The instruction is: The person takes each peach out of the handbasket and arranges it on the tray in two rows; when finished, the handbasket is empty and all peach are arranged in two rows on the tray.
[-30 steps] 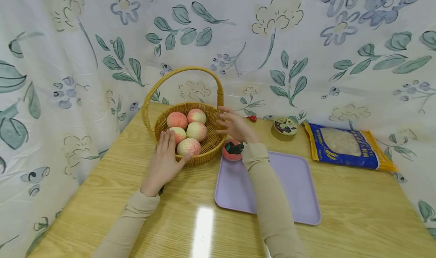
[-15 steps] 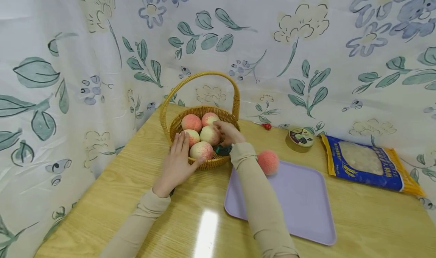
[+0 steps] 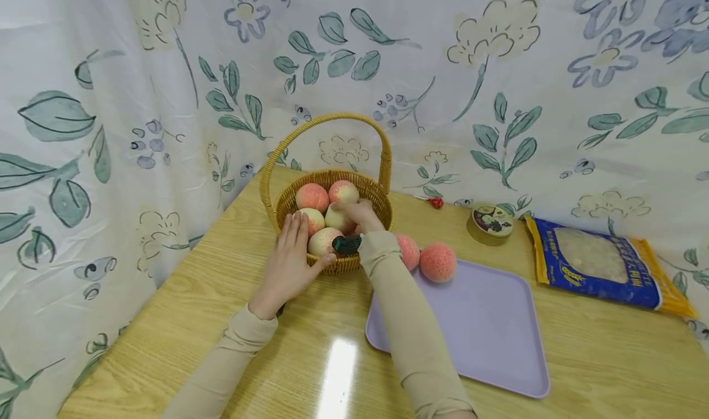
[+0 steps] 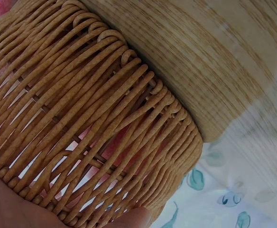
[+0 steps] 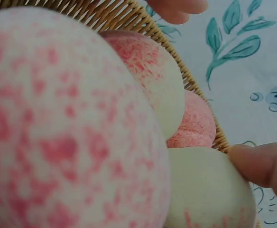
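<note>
A woven basket [image 3: 382, 205] with a tall handle holds several pink-and-cream peaches. My left hand [image 3: 282, 277] rests against its near left rim, fingers straight and thumb spread along the front. In the left wrist view, that thumb [image 4: 133, 217] lies at the rim of the wicker wall [image 4: 81, 109]. My right hand [image 3: 361, 215] reaches into the basket and grips the middle peach [image 3: 335, 223]. In the right wrist view, a fingertip [image 5: 250, 159] presses the pale side of this peach [image 5: 209, 185]; another peach [image 5: 67, 128] fills the near left.
Two pink peaches, one [image 3: 438, 263] on the lilac tray [image 3: 498, 333] and one [image 3: 408, 251] partly behind the right sleeve, sit by the tray's back left corner. Behind stand a round tin [image 3: 490, 225], a small red item [image 3: 436, 203] and a blue-and-yellow bag [image 3: 609, 262]. A floral curtain backs the table.
My right hand has gone from the basket's right rim down into it, onto the middle peach. My left hand keeps its place on the rim. The head view has shifted.
</note>
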`<state>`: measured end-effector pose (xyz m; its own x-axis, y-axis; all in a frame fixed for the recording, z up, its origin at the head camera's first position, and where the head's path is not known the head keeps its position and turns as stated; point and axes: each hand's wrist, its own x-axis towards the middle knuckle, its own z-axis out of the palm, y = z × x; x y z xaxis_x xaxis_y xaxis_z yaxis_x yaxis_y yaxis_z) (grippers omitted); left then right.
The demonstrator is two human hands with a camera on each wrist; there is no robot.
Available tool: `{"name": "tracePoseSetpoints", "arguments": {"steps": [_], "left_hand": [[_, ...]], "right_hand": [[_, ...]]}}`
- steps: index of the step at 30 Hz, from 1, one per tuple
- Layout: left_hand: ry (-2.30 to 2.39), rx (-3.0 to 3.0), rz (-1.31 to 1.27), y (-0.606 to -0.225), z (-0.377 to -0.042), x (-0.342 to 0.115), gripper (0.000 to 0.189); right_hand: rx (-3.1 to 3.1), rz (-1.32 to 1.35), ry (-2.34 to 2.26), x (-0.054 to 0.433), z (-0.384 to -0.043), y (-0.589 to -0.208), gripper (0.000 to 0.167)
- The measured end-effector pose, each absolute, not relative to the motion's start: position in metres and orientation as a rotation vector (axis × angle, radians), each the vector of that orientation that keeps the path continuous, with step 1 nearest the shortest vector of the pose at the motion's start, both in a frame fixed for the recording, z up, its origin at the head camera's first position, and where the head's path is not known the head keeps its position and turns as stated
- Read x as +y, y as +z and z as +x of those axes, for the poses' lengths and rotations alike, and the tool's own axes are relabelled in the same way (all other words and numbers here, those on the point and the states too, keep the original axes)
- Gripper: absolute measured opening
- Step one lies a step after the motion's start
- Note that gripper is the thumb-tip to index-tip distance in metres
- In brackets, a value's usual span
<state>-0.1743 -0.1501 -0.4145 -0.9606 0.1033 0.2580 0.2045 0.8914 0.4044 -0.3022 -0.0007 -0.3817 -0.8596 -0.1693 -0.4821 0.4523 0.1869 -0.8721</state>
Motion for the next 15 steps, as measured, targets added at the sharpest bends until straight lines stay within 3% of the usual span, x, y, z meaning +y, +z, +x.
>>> {"name": "tracePoseSetpoints", "arguments": {"steps": [15], "left_hand": [[-0.671,-2.85,-0.235,-0.414,-0.175,-0.149,0.099]], "right_hand": [[1.728,0.102,-2.067,0.022,-0.298,-0.381,0.082]]}}
